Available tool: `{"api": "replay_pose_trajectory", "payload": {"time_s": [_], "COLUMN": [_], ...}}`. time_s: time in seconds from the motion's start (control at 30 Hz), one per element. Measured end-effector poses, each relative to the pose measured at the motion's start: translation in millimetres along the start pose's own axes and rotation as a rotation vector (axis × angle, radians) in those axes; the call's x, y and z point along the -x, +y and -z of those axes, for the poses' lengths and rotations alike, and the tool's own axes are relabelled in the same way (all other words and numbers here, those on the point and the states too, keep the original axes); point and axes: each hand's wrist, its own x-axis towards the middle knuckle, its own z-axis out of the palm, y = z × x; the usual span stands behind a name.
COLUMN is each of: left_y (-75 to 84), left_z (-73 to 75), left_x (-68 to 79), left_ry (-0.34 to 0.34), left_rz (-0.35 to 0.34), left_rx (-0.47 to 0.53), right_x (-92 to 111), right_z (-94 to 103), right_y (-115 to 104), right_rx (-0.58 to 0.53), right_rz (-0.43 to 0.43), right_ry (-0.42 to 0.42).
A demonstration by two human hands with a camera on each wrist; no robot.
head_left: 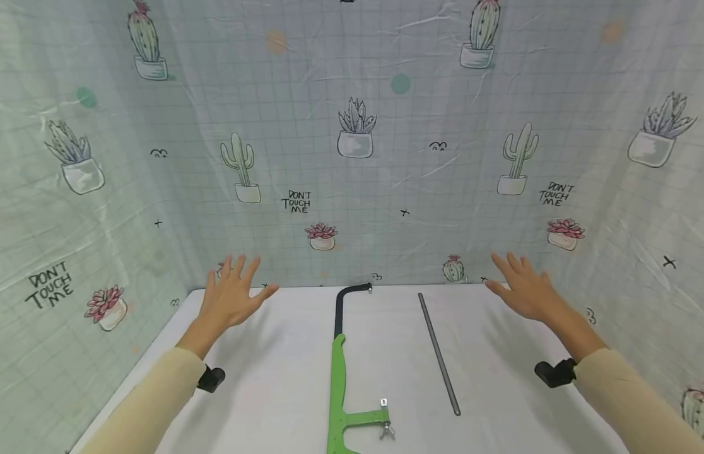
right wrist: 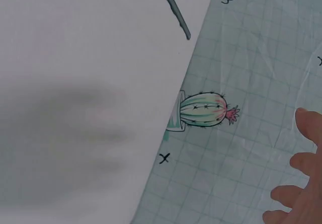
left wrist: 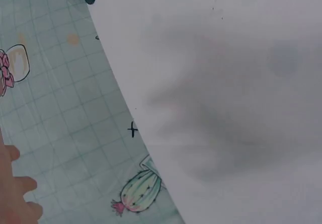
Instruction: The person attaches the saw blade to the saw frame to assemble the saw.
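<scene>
A hacksaw frame with a green handle (head_left: 337,378) and a black bent bar (head_left: 339,312) lies on the white table, a wing nut (head_left: 387,430) on its short green arm. To its right lies a thin dark grey hacksaw blade (head_left: 439,353), apart from the frame; one end also shows in the right wrist view. My left hand (head_left: 231,295) hovers over the table's left side, fingers spread, holding nothing. On the other side my right hand (head_left: 525,291) is raised likewise with fingers spread and touches nothing. Only fingertips of each hand enter the wrist views.
The white table (head_left: 397,353) ends at a back edge against a hanging sheet (head_left: 352,183) printed with cacti and lettering. The sheet also walls in the left and right sides. Both wrists carry a small black camera, the left one (head_left: 211,379) and the right one (head_left: 555,373).
</scene>
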Motion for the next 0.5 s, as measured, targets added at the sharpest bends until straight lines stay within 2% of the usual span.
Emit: {"api": "replay_pose_trajectory", "payload": {"time_s": [0.27, 0.5], "left_y": [6.1, 20.6], "left_z": [-7.7, -16.7], "left_x": [24.6, 46.9], "left_ry": [0.011, 0.023], "left_rz": [0.015, 0.018], "left_rx": [0.06, 0.133], "right_x": [25.6, 47.7], "right_z": [-10.5, -26.6], "right_y": [-7.6, -37.9], "right_rx": [-0.051, -0.142], "right_rz": [0.026, 0.038], "right_ry": [0.015, 0.034]}}
